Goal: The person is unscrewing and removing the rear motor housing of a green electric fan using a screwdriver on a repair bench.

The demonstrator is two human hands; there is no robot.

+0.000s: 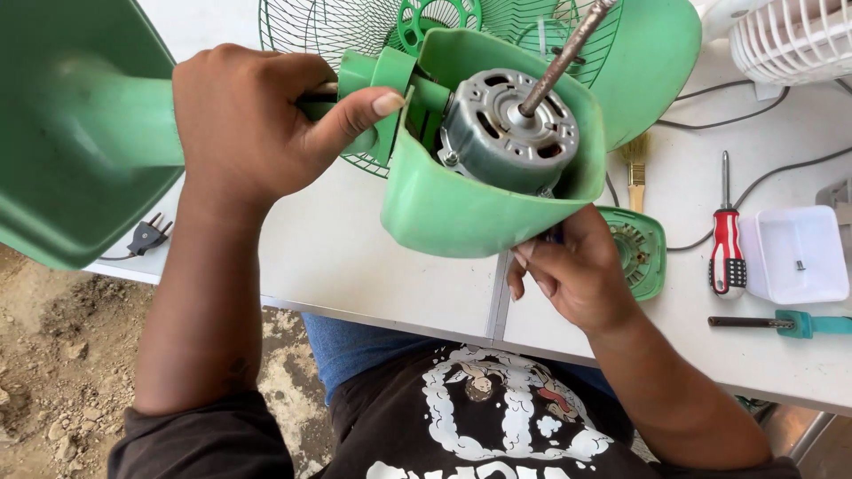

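Left hand (pixel 253 120) wrapped tight round the green fan neck (pixel 373 84), thumb pressed on its bracket; unit held above the white counter (pixel 355 257). Right hand (pixel 572 270) pinches the lower rim of the green motor housing (pixel 461 213), fingers curled narrow. Grey motor (pixel 508 131) sits exposed inside the housing, shaft up; red-and-white screwdriver (pixel 728 239) lies well apart on the counter

The left hand (pixel 253 120) grips the neck of a green fan body (pixel 461 204), whose grey motor (pixel 508 129) and shaft face up. The right hand (pixel 572 266) pinches the housing's lower rim. On the white table (pixel 355 257) lie a red-handled screwdriver (pixel 728 244), a paintbrush (pixel 635 168) and a white tray (pixel 794 253).
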